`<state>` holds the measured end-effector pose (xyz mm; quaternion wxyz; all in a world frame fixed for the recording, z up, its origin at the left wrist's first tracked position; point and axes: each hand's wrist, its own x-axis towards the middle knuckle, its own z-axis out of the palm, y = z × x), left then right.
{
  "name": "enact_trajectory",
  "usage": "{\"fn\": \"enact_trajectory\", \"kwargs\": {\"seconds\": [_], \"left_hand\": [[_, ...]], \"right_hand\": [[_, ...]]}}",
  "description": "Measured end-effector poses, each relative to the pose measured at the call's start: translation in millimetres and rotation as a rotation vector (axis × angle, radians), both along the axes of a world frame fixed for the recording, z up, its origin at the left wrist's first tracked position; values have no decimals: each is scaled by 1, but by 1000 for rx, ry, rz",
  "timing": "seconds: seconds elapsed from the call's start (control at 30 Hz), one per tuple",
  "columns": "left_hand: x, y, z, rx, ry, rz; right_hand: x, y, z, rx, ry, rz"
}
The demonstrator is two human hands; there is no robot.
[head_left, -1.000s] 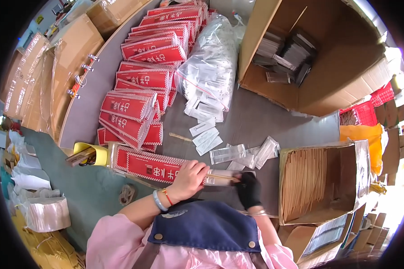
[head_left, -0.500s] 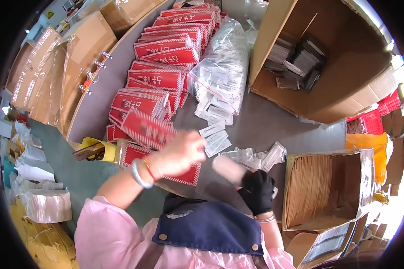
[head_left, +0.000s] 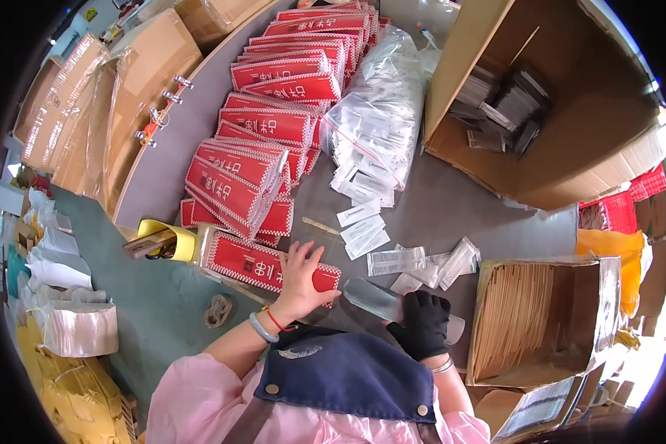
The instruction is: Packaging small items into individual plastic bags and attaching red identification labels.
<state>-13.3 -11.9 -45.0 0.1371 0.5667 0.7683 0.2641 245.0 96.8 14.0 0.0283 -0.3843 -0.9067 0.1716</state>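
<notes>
My left hand [head_left: 302, 277] is bare, fingers spread, over the right part of a flat red packet [head_left: 240, 260] with a checkered border. Its fingertips touch the packet. In a black fingerless glove, my right hand [head_left: 422, 325] is closed around a long, smooth, greyish piece with a rounded end [head_left: 374, 298], see-through in part. I cannot make out exactly what it is. Just beyond that hand are small clear packets [head_left: 396, 260]. More red packets [head_left: 233, 181] lie overlapping in a long heap farther left.
A clear bag of small white packets [head_left: 381, 111] lies mid-table. At right stand a big open carton [head_left: 570, 133] with dark and clear packs inside, and a smaller carton [head_left: 559, 375] with thin wooden sticks [head_left: 514, 314]. A yellow holder [head_left: 181, 243] sits at the left table edge.
My left hand has come down and spread over the near red packet. A red packet blurred beside it before now lies on the heap. The right hand keeps the greyish piece, now less blurred.
</notes>
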Motion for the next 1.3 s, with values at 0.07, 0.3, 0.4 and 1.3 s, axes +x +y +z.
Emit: {"fn": "enact_trajectory", "kwargs": {"seconds": [0.07, 0.3, 0.4, 1.3], "left_hand": [[0, -1, 0, -9, 6, 8], [-1, 6, 6, -123, 16, -58], [1, 33, 13, -12, 26, -140], [35, 95, 51, -203, -423, -458]], "right_hand": [[0, 0, -2, -2, -4, 27], [-52, -15, -44, -160, 262, 121], [-44, -6, -31, -65, 319, 91], [221, 1, -36, 42, -5, -1197]]}}
